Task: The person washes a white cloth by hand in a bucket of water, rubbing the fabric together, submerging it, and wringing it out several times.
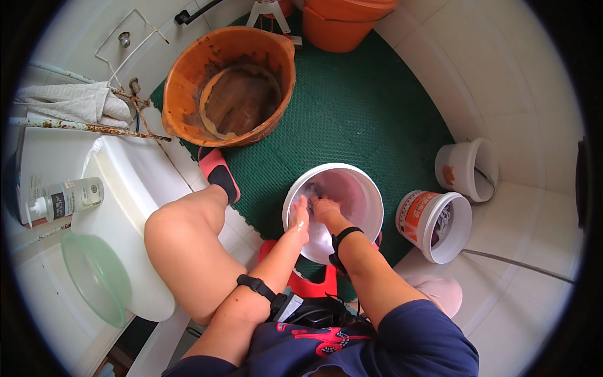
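A white plastic bucket [378,207] with pinkish, cloudy water stands before me on the green mat. My right hand [325,208] reaches down into it, its fingertips at a patch of dark, wet fabric [312,191] in the water; whether the fingers grip it is unclear. My left hand [300,217] is wet and held edge-on just inside the bucket's left part, above the water, beside the right hand. Its fingers point away from me and nothing shows in it. Black straps circle both my forearms.
A large wooden tub [228,136] stands ahead on the green mat [358,108]. At right are a bucket holding cloth [424,214] and another white bucket [452,165]. An orange lidded bucket [334,28] stands farther off. A white sink [127,188], pump bottle [75,198] and green basin [94,278] are at left.
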`<state>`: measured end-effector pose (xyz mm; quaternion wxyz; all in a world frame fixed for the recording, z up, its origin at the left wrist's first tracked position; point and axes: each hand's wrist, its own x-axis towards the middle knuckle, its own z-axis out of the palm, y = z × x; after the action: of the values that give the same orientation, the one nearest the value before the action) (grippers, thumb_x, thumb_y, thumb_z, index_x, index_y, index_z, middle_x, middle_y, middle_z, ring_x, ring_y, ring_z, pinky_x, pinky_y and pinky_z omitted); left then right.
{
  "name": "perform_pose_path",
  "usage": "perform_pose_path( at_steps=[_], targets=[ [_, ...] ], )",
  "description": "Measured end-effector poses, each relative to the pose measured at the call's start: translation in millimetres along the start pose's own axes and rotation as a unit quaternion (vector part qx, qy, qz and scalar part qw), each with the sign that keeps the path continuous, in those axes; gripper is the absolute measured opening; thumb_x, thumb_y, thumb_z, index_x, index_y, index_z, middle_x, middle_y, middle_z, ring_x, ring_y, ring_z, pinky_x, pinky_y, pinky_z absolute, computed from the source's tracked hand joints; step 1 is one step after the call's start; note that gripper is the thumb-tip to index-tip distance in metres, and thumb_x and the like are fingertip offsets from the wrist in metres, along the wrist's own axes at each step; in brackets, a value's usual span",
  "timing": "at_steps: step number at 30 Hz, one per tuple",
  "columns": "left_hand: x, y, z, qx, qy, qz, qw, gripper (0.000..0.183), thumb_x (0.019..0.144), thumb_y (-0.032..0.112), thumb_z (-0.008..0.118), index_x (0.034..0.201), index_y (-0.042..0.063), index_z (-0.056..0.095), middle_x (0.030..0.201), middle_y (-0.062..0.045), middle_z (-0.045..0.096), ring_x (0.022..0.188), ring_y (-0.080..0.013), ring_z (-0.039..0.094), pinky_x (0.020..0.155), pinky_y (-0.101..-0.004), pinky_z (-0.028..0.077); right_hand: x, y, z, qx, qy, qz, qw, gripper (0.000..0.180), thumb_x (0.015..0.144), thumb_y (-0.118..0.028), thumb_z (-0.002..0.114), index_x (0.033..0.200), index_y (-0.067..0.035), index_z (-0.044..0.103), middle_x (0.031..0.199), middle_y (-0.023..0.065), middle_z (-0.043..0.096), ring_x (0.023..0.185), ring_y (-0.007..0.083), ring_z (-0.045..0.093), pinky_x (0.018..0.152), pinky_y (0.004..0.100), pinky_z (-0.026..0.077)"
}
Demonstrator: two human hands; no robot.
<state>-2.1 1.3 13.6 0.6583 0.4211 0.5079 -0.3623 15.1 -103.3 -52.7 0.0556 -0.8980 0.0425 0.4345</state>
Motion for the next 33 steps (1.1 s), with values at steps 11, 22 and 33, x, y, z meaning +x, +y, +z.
perform_pose_path(
  at_steps=[11,22,33],
  targets=[
    [18,-2,-1,-0.122,-0.099,-0.049,0.986,0.078,0.077,0.056,0.055,0.135,0.023,0.014,0.13,-0.012,0.034,0.11,-0.0371,0.042,0.085,-0.0612,0.034,-127,21,-68,0.413,0.069,-0.28,0.864,0.065,0.068,0.011,0.058,0.127,-0.008,0.043,0.115,0.0182,0.052,0.112,0.0281,0.049,0.094,0.0333,0.038],
    [0,-27,32,-0.093,-0.039,0.077,0.992,0.041,0.081,0.028,0.048,0.114,0.003,0.048,0.108,-0.012,0.055,0.091,-0.0272,0.057,0.075,-0.0407,0.05,-86,13,-67,0.387,0.274,0.031,0.88,0.03,0.079,-0.033,0.057,0.09,-0.004,0.055,0.097,0.0192,0.055,0.09,0.0366,0.055,0.077,0.0418,0.043],
    [54,-31,-10,-0.341,-0.254,-0.038,0.904,0.041,0.087,0.042,0.047,0.102,0.005,0.051,0.093,-0.014,0.057,0.082,-0.0272,0.058,0.075,-0.0409,0.048,-123,-42,-62,0.321,0.332,-0.131,0.877,0.024,0.079,-0.029,0.058,0.089,-0.007,0.057,0.086,0.0171,0.057,0.082,0.0345,0.056,0.073,0.0419,0.044]
  ],
)
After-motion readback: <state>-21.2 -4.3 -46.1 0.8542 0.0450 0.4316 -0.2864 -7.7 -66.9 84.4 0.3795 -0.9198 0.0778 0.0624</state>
